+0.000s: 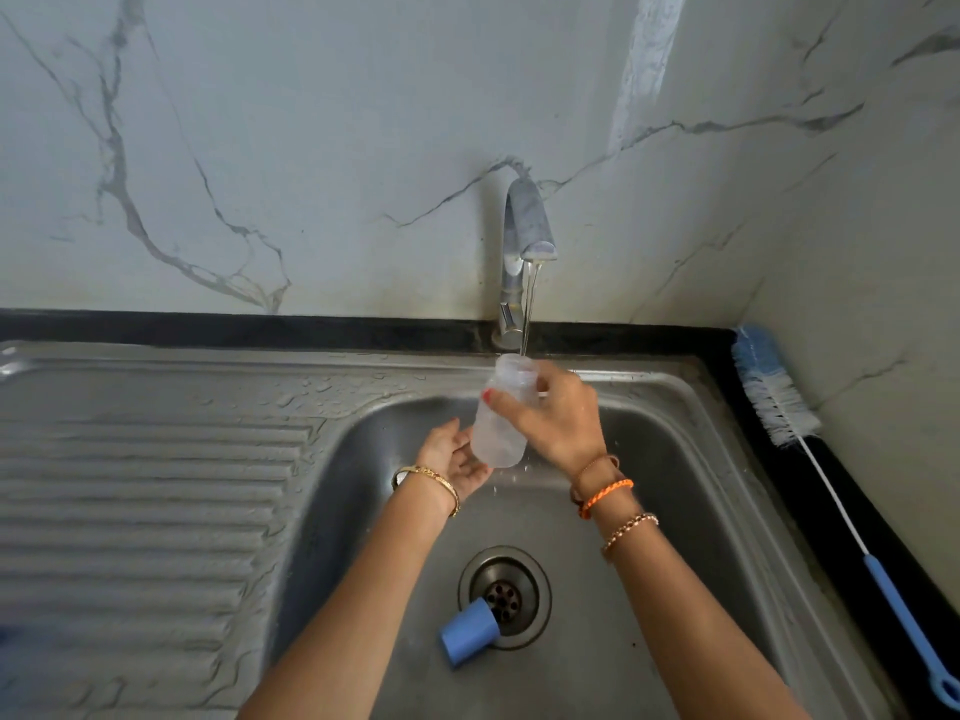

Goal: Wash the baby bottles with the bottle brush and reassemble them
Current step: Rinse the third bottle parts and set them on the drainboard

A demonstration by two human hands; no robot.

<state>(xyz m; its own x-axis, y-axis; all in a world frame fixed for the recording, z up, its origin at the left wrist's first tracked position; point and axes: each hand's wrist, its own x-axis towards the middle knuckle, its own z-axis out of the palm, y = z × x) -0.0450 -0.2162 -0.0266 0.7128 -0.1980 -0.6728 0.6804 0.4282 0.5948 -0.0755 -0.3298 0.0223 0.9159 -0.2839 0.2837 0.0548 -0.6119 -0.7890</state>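
Blue plastic cap (467, 638) is seen lying beside the steel sink's (649, 589) drain. Above, a clear plastic baby bottle (500, 423) is gripped by right-hand (553, 423) fingers, its base cradled in the left hand's (460, 459) loosely spread fingers — held under the running chrome tap (524, 236). A blue-and-white bottle brush (779, 402) is laid on the right-hand counter.

Both forearms reached forward. The right hand (550, 423) gripped the bottle (498, 418), fingers curled round it; the left hand (457, 459) lay palm-up, fingers relaxed, under its base.

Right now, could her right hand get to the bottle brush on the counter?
Probably not yet: the right hand grips the bottle under the tap. The bottle brush lies unobstructed on that side, once the hand is freed.
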